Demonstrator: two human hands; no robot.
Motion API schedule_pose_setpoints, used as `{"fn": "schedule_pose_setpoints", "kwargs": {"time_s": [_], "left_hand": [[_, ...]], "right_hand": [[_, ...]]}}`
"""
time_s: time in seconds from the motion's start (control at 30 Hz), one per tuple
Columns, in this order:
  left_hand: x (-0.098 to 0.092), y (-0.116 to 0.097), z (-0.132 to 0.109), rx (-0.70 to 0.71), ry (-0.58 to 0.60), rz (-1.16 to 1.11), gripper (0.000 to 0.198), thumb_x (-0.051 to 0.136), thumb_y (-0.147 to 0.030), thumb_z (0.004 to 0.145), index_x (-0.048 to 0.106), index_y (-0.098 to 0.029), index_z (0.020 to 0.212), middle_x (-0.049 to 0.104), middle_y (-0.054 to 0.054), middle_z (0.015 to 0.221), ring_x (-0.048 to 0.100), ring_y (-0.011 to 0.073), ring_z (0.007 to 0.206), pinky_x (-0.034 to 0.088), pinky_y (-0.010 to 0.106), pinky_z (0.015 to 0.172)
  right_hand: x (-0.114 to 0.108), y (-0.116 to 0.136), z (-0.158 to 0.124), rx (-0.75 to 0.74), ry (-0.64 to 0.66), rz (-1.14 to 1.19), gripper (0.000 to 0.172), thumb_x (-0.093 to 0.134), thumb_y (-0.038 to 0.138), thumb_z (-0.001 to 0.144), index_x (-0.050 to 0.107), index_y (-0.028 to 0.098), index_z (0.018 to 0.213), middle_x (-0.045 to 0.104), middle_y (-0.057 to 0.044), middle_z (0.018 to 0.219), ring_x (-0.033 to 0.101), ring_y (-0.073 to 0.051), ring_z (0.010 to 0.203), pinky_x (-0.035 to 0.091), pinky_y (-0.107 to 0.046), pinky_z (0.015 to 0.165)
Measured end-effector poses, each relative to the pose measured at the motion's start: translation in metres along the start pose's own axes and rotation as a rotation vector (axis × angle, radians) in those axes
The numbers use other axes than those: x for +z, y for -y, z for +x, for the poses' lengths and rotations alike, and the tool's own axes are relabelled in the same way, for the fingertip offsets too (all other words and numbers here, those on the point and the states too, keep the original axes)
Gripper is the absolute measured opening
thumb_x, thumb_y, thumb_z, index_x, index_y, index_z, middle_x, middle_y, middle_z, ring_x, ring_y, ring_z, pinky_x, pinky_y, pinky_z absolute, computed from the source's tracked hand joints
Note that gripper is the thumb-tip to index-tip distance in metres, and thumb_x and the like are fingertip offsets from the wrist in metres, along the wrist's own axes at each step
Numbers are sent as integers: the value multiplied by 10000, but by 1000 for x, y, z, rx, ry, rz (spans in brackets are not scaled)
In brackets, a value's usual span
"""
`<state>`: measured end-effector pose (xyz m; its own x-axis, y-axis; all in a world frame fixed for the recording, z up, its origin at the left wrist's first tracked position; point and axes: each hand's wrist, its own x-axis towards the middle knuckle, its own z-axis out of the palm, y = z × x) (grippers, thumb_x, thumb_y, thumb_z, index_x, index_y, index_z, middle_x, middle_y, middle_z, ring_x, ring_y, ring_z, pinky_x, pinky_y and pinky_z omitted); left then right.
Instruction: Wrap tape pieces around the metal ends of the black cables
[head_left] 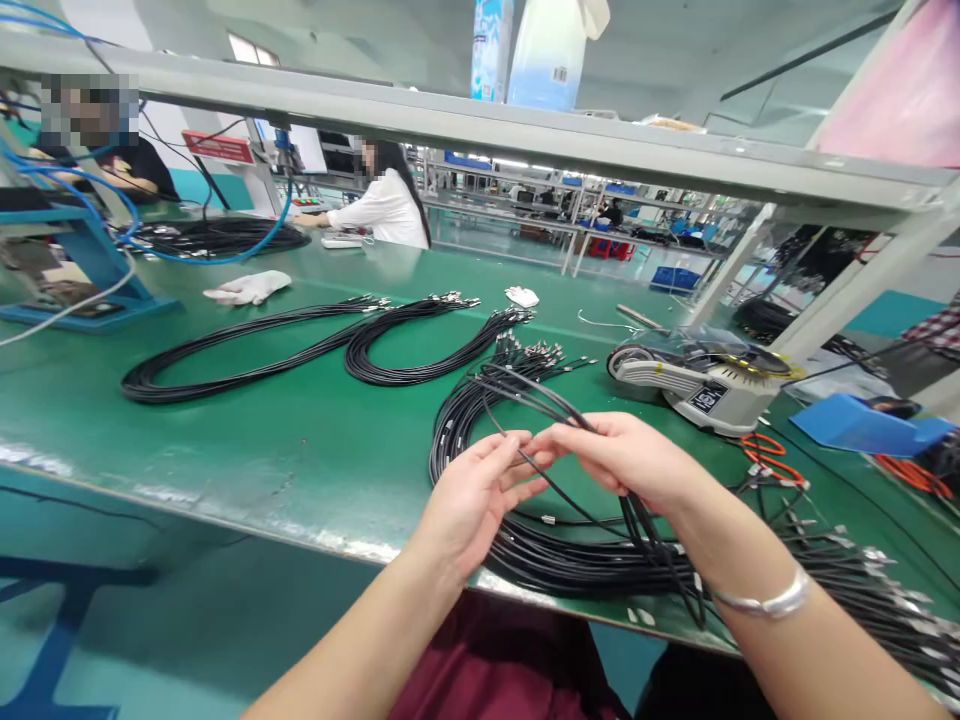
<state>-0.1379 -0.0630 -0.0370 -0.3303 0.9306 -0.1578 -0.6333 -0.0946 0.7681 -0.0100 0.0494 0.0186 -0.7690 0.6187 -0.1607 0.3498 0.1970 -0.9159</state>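
Observation:
My right hand (619, 455) is closed around several black cables (637, 525) that loop up and over a large bundle. My left hand (484, 490) is just left of it, palm turned up, with thumb and forefinger pinched at a single thin black cable (544, 475). The fingertips of both hands nearly meet. Beneath them a thick coil of black cables (570, 570) with metal ends lies on the green table (225, 450), near its front edge. More cable ends (877, 570) fan out at the lower right.
Two smaller cable bundles (191, 385) (397, 372) lie to the left. White gloves (251, 288) rest farther back. At the right stand a tape dispenser (712, 385) and a blue holder (862, 425). A metal shelf (450, 118) crosses above. Two people sit across the table.

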Motion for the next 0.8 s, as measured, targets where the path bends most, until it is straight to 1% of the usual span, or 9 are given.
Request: {"fn": "schedule_pose_setpoints", "kwargs": {"time_s": [0.07,0.13,0.23,0.3,0.37,0.47,0.6,0.7,0.8], "left_hand": [[-7,2,-1,-47,-56,-9,125,561,-180,838,580,-110,940,688,131,933,673,230,870,536,357,802],[-19,4,-4,-70,-125,15,129,556,-140,830,561,-113,956,691,120,866,682,236,833,545,374,788],[-31,7,-9,-69,-176,51,186,547,-119,827,536,-135,1012,679,85,788,686,224,789,558,382,756],[-33,8,-10,-70,-180,78,197,543,-120,828,538,-143,1023,670,71,759,685,212,757,564,381,741],[-32,8,-8,-63,-189,109,196,544,-112,820,553,-147,1013,667,64,748,686,208,740,570,384,733],[-26,6,0,-31,-224,151,187,541,-98,807,581,-157,979,670,58,745,691,218,750,581,385,711],[-17,-2,11,3,-250,191,148,509,-91,812,608,-158,901,686,73,732,699,223,747,595,345,666],[-11,-6,16,34,-251,192,132,495,-101,821,612,-159,840,694,81,740,702,220,751,599,334,671],[-7,-4,19,10,-257,181,136,490,-101,824,614,-157,817,702,96,774,702,237,786,601,340,676]], "right_hand": [[-16,6,-3,-73,-99,72,333,569,451,814,667,153,926,653,-30,716,287,-31,380,211,-185,344],[-40,13,-7,-143,-196,124,337,577,443,818,644,151,973,672,-72,851,277,-19,378,184,-185,329],[-81,25,-12,-186,-258,87,314,590,406,825,630,149,1001,628,-45,749,279,-19,373,160,-185,315],[-101,34,-18,-150,-238,12,282,588,370,835,630,147,1002,590,-23,680,284,-20,368,160,-188,309],[-113,42,-25,-105,-202,-65,239,575,337,849,641,142,969,572,-12,631,276,-18,359,148,-190,304],[-118,54,-35,-37,-165,-180,188,596,311,838,665,139,868,564,-3,584,273,-12,348,144,-193,309],[-129,63,-41,-31,-180,-369,146,696,278,751,679,139,794,572,1,573,359,-25,384,219,-204,347],[-147,68,-37,-110,-256,-602,163,637,293,794,683,155,869,619,-1,632,382,-41,419,279,-211,391],[-163,72,-30,-163,-345,-840,189,569,305,836,680,168,903,631,4,653,442,-67,482,322,-214,454]]}}
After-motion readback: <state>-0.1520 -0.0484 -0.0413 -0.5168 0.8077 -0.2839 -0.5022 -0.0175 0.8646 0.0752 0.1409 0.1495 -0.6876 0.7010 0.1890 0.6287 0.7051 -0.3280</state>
